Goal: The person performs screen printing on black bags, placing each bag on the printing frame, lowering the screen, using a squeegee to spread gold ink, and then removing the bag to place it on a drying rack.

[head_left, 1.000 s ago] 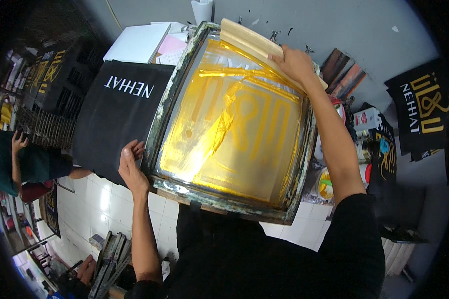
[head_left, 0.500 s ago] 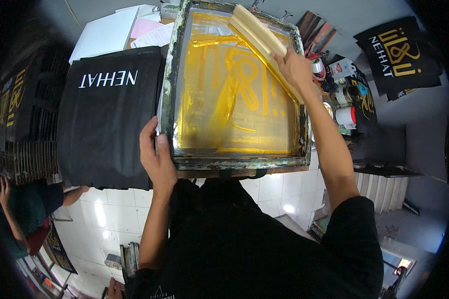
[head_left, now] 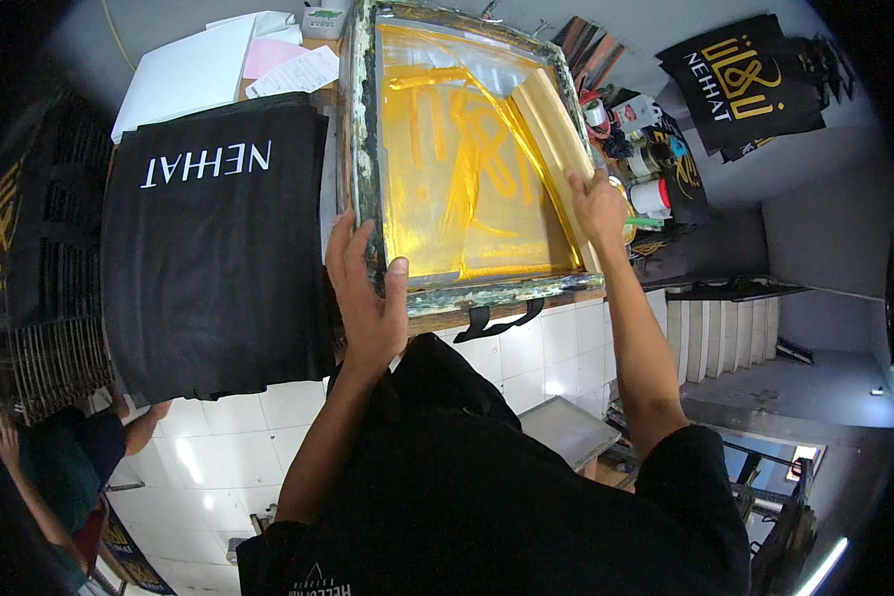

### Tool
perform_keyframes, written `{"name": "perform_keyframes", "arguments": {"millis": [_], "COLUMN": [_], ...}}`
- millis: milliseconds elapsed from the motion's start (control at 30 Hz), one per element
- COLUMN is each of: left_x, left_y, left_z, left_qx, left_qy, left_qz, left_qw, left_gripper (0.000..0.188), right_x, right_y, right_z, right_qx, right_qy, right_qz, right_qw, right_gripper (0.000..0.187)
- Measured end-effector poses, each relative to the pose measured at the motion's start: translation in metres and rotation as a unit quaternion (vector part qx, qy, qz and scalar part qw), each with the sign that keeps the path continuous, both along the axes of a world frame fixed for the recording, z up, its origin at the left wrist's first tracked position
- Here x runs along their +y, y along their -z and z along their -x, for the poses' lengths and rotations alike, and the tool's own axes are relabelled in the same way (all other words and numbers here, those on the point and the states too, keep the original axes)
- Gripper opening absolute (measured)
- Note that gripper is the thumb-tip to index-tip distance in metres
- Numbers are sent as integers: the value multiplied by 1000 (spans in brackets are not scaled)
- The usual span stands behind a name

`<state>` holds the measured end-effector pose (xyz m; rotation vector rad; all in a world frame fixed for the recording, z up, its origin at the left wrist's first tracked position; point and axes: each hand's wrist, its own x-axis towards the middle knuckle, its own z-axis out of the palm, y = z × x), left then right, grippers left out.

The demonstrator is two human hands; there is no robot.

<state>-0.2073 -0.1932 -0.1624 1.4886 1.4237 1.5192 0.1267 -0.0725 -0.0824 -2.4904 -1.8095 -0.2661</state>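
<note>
Partly hidden, right hand [head_left: 598, 204] fingers clasp squeegee [head_left: 554, 139] — left hand [head_left: 368, 298] grips screen frame [head_left: 363, 149].

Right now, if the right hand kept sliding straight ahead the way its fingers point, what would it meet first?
The right hand already rests on the wooden squeegee; straight on it follows that blade toward the screen frame's far edge, though depth is unclear.

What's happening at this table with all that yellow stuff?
A person is screen printing. Their left hand grips the near corner of a metal-framed printing screen coated in yellow ink, which lies flat on the table. Their right hand holds a long wooden squeegee resting on the mesh by the right side. A stack of black fabric with white lettering sits to the left of the screen.
</note>
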Motion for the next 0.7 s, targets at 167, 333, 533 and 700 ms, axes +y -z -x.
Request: {"name": "perform_keyframes", "arguments": {"millis": [167,333,533,700], "left_x": [1,-1,2,4], "left_y": [-4,-9,-3,-19], "left_z": [2,4,3,0], "left_qx": [38,14,53,78], "left_qy": [-8,22,15,-19], "left_qz": [28,7,4,33], "left_qw": [999,1000,998,996], "left_gripper": [54,52,49,44], "right_x": [15,22,61,95], "right_y": [-6,-9,-67,-93], "right_z": [27,26,38,38], "right_qx": [66,333,470,372], "right_qy": [46,34,-110,-224], "right_qz": [14,-66,-45,-53], "right_qw": [997,940,874,899], "right_gripper": [65,56,46,40]}}
